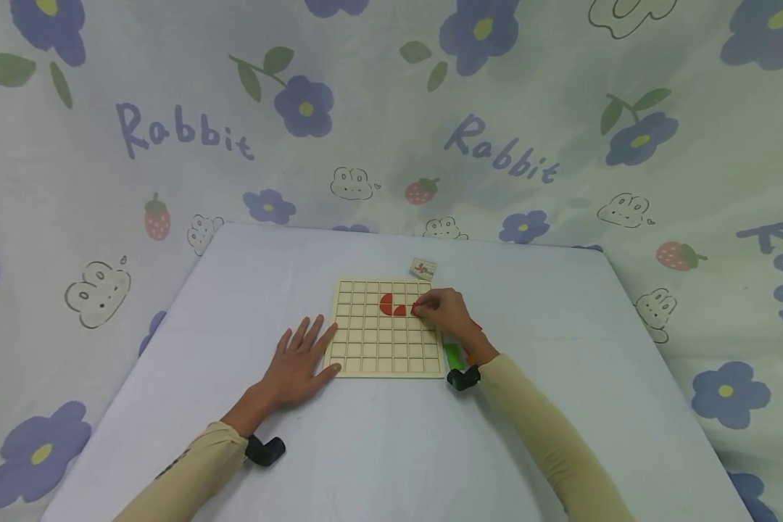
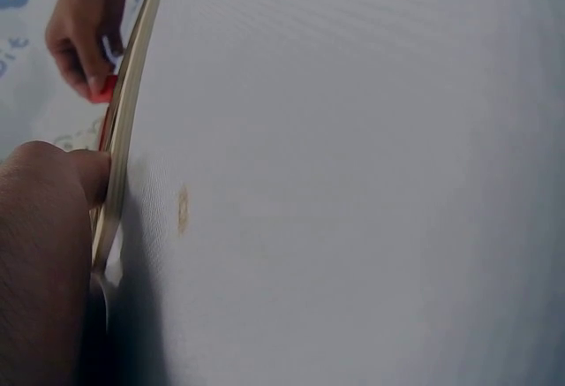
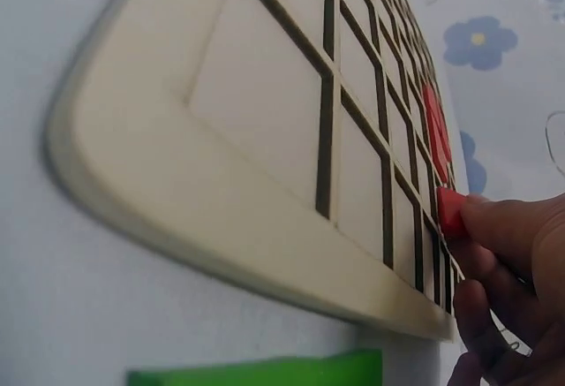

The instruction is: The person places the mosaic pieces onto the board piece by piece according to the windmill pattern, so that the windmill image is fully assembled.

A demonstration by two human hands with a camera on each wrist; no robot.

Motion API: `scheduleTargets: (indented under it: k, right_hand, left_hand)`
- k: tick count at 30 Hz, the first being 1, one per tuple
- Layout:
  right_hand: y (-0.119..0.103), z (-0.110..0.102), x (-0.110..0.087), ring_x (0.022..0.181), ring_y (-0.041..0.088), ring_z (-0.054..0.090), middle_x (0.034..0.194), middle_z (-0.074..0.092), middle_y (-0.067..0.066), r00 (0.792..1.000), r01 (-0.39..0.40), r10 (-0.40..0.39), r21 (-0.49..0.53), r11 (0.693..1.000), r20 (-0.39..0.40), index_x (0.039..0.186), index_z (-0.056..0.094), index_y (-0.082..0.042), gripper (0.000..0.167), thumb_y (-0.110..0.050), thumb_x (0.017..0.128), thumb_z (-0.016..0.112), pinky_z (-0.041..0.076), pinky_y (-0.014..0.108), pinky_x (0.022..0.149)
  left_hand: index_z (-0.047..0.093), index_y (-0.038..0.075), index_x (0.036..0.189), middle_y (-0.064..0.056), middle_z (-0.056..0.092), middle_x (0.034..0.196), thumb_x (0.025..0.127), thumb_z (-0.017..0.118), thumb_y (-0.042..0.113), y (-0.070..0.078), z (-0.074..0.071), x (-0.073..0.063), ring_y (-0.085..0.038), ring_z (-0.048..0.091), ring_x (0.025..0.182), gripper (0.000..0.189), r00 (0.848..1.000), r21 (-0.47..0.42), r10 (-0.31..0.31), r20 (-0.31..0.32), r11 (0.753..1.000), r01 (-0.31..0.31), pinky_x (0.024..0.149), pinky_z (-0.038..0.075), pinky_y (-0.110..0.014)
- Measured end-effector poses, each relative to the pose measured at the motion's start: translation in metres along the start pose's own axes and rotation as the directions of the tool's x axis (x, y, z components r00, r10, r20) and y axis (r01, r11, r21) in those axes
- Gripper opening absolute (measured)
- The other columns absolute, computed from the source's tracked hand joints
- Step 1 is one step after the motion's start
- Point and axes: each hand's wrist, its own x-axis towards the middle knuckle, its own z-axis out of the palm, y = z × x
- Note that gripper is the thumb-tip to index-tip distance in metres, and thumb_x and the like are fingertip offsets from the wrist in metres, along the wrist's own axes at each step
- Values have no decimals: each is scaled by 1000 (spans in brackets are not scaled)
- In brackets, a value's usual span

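Observation:
A pale wooden grid board (image 1: 370,349) lies flat on the white table. Red pieces (image 1: 386,304) with curved edges sit in cells near its upper middle. My right hand (image 1: 445,310) pinches a small red piece (image 3: 452,213) between thumb and fingers, right at the grid's surface and to the right of the placed ones. With fingers spread, my left hand (image 1: 298,366) rests at the board's left edge, thumb and a fingertip touching its rim. In the left wrist view the left thumb (image 2: 93,174) lies against the board's edge.
Behind the board's upper right corner lies a small card (image 1: 423,269) with a red pattern. A green piece (image 1: 453,356) lies by the right edge, beside red and orange pieces partly hidden by my right arm. A printed curtain (image 1: 378,109) stands behind the table.

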Motion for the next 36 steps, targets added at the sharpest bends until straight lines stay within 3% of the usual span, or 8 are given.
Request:
scheduleTargets:
  k: [5, 11, 18, 23, 29, 36]
  right_hand:
    - [-4, 8, 4, 80, 16, 64, 85, 72, 0, 1000, 13, -14, -99, 995, -8, 91, 78, -8, 8, -15, 88, 75, 52, 35, 73]
    - [-7, 15, 5, 84, 24, 51, 92, 64, 4, 997, 64, -72, -315, 947, -13, 94, 81, -9, 12, -19, 89, 74, 42, 39, 71]
    - [-7, 8, -2, 80, 22, 51, 96, 69, 4, 994, 92, -66, -384, 919, 81, 111, 77, -11, 21, -13, 92, 68, 42, 38, 67]
    - [-5, 0, -8, 85, 22, 54, 95, 69, 2, 995, 90, -69, -347, 933, 74, 117, 74, -10, 25, -12, 94, 64, 44, 38, 74]
    - [1, -16, -16, 98, 25, 56, 96, 68, 1, 999, -6, 18, -245, 969, 49, 114, 74, -9, 23, -12, 93, 64, 47, 42, 83]
    - [11, -33, -25, 96, 25, 57, 97, 67, 4, 999, -34, 41, -242, 970, 21, 113, 74, -8, 23, -12, 92, 66, 48, 42, 83]
  left_hand:
    - [24, 15, 158, -14, 13, 163, 97, 45, 58, -3, 3, 1, -37, 5, 148, 77, 1000, 8, -7, 18, 1000, 7, 112, 6, -61]
    - [22, 17, 158, -13, 12, 163, 98, 44, 58, -3, 4, 0, -35, 4, 148, 77, 1000, -1, -6, 23, 1000, 6, 113, 4, -60]
    - [25, 14, 157, -15, 15, 162, 97, 47, 56, -2, 2, 0, -38, 7, 148, 77, 1000, -3, -2, 12, 1000, 2, 112, 6, -61]
    - [25, 13, 157, -16, 15, 162, 97, 47, 56, 0, -2, 1, -38, 7, 148, 76, 1000, -13, -2, 19, 1000, 2, 112, 7, -62]
    - [26, 12, 157, -17, 15, 162, 97, 47, 55, 2, -4, 0, -39, 7, 147, 76, 1000, -19, -7, 30, 1000, 8, 111, 7, -62]
    - [25, 13, 157, -17, 14, 162, 97, 47, 55, 0, -2, 1, -38, 6, 148, 77, 1000, -21, -3, 19, 1000, 3, 112, 6, -62]
